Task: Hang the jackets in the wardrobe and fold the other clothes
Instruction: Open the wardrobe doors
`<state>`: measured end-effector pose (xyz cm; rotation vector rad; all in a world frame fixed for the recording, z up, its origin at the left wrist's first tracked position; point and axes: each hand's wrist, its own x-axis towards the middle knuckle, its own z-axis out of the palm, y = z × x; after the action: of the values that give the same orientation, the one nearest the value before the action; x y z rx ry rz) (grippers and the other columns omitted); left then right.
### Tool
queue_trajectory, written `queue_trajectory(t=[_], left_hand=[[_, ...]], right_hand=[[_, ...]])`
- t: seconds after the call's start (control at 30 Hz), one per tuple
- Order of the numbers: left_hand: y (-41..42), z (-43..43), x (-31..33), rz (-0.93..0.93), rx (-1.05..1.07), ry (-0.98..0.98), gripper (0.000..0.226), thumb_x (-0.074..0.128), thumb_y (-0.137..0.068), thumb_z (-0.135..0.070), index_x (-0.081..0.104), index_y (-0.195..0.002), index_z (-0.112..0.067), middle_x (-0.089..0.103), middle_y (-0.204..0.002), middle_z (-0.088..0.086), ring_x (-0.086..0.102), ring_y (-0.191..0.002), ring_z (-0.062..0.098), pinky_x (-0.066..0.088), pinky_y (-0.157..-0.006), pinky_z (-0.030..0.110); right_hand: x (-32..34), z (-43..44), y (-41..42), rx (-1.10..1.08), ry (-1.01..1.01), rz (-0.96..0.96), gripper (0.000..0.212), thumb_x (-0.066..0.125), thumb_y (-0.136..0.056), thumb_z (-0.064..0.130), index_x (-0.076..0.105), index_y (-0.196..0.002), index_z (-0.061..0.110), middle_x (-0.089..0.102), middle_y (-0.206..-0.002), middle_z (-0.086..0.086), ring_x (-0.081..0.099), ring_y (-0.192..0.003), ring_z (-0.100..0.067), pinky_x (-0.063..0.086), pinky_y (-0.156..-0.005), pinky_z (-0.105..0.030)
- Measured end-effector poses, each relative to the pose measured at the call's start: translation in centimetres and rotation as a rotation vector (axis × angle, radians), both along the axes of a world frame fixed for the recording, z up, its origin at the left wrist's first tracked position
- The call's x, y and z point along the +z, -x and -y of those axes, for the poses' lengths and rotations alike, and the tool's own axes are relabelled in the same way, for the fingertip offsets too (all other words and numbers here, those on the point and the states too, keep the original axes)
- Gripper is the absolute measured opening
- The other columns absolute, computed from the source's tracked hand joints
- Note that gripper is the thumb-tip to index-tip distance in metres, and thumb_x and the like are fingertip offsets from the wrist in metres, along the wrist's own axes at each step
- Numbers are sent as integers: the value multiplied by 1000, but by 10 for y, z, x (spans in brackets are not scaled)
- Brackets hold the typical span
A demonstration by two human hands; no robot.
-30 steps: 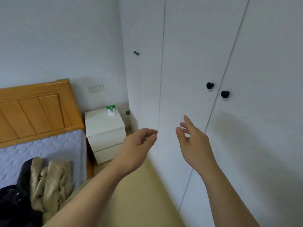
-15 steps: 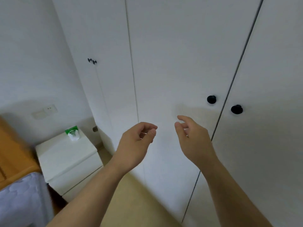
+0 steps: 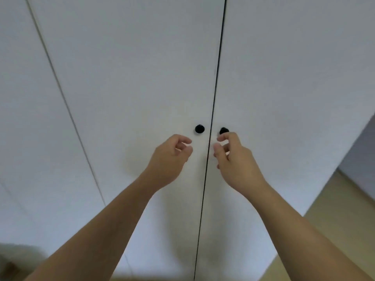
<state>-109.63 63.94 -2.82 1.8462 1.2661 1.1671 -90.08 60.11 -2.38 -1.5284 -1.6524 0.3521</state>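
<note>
Head view: wardrobe (image 3: 121, 78) doors closed, jackets not seen. Grip of left hand (image 3: 170, 159) parted, empty, left knob (image 3: 199, 129) at 1 o'clock. Grip of right hand (image 3: 235, 159) parted, index tip at right knob (image 3: 223, 129). Risk: small round knob lost if pinched shallowly.

- The white wardrobe (image 3: 142, 78) fills the view, with its doors closed and a dark seam (image 3: 213, 118) between the two in the middle.
- A black left knob (image 3: 199, 129) and a black right knob (image 3: 223, 130) flank the seam.
- The left grip (image 3: 172, 157) hovers just under the left knob with fingers half curled, holding nothing.
- The right grip (image 3: 233, 159) is at the right knob. Its forefinger (image 3: 226, 136) overlaps the knob's lower edge and the thumb is apart below. Contact cannot be told.
- Beige floor (image 3: 334, 209) shows at lower right.
</note>
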Motion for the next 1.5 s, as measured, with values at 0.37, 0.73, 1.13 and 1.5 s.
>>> queue_trajectory(t=[0.37, 0.73, 1.13, 1.5], left_hand=[[-41, -41, 23, 174, -73, 27, 13, 60, -97, -29, 54, -107, -33, 66, -108, -6, 73, -70, 8, 58, -72, 26], [-47, -3, 22, -41, 54, -40, 26, 50, -101, -18, 57, -121, -32, 60, -105, -18, 69, -82, 8, 41, -55, 7], [-8, 81, 9, -163, 182, -210, 18, 57, -102, -25, 56, -113, -39, 60, -101, -25, 56, -96, -6, 44, -73, 5], [-16, 145, -31, 31, 460, -70, 37, 62, -100, -28, 52, -135, -32, 60, -118, -18, 62, -99, -2, 47, -76, 3]], right_hand=[[18, 29, -8, -127, 79, 28, 18, 39, -104, 47, 40, -118, 36, 67, -88, 8, 70, -72, -17, 59, -73, -48], [14, 44, -12, -55, 120, -28, 28, 40, -105, 45, 47, -126, 29, 67, -89, 6, 67, -76, -15, 59, -75, -43], [19, 49, 30, 276, 170, -154, 33, 39, -108, 35, 61, -117, 12, 68, -107, -5, 64, -98, -25, 54, -89, -41], [-1, 71, 35, 389, 133, -57, 35, 38, -109, 39, 61, -129, 22, 65, -103, 11, 58, -83, -3, 44, -72, -16]])
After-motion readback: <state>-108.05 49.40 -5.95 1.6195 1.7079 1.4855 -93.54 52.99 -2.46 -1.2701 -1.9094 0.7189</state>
